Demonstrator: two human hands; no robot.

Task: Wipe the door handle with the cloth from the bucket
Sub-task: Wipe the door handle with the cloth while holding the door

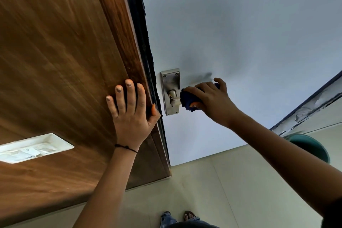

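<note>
A steel door handle on a long backplate is fixed to the pale grey door. My right hand is closed around a dark blue cloth, which is wrapped over the handle's lever, so the lever itself is mostly hidden. My left hand lies flat with fingers spread on the brown wooden panel beside the door's edge, thumb at the frame. A thin black thread circles the left wrist.
A green bucket stands on the tiled floor at the right, partly hidden by my right forearm. A white switch plate is set in the wooden panel at left. My feet show at the bottom edge.
</note>
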